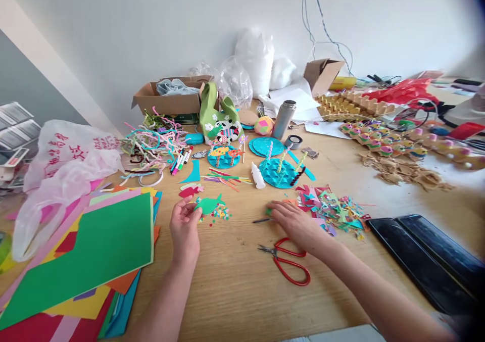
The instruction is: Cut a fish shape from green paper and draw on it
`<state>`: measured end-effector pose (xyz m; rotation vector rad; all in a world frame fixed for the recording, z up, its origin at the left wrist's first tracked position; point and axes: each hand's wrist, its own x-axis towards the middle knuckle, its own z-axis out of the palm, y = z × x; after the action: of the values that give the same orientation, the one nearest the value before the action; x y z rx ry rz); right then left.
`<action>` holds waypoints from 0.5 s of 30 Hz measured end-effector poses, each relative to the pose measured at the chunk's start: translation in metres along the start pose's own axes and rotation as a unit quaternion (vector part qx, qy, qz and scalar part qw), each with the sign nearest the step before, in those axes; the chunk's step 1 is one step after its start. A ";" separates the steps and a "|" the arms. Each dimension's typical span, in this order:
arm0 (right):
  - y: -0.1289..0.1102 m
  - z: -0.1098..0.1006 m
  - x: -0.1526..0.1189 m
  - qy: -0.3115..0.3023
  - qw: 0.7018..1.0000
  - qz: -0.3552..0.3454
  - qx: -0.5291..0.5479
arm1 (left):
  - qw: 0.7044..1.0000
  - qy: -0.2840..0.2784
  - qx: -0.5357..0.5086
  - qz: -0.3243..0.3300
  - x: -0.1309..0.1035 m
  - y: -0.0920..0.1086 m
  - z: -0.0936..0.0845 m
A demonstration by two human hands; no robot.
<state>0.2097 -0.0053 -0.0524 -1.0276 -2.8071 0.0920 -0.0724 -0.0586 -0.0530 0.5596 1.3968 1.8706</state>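
My left hand (pixel 185 221) pinches a green paper fish (pixel 210 204) between thumb and fingers, over a scatter of small coloured paper dots (pixel 223 213). Reaching to the table's middle, my right hand (pixel 290 221) lies palm down at the left edge of a heap of paper scraps (pixel 337 208); a bit of green shows at its fingertips, and what is under the fingers is hidden. A dark thin pen-like item (pixel 261 221) lies beside those fingertips. Red-handled scissors (pixel 291 261) rest just below my right hand. Red paper fish (pixel 190 190) lie above my left hand.
Coloured paper sheets (pixel 113 236) are stacked at left. Behind are pipe cleaners (pixel 155 145), markers (pixel 182 161), a white glue bottle (pixel 257 175), blue discs (pixel 278 173) and a metal flask (pixel 284 119). Two dark flat devices (pixel 409 256) lie at right, below painted egg trays (pixel 386 140).
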 end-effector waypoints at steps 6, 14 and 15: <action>0.029 -0.016 -0.037 0.087 0.991 0.090 -0.045 | 1.000 -0.014 0.023 0.011 -0.001 -0.005 0.002; 0.000 -0.018 -0.035 0.087 0.988 0.125 0.008 | 0.999 -0.023 0.046 0.014 -0.005 -0.010 0.004; -0.003 -0.018 -0.037 0.097 0.986 0.138 0.018 | 0.999 -0.025 0.045 0.011 -0.005 -0.010 0.004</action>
<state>0.2385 -0.0320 -0.0391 -1.3337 -2.4687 0.0682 -0.0636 -0.0587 -0.0607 0.6650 1.4530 1.8045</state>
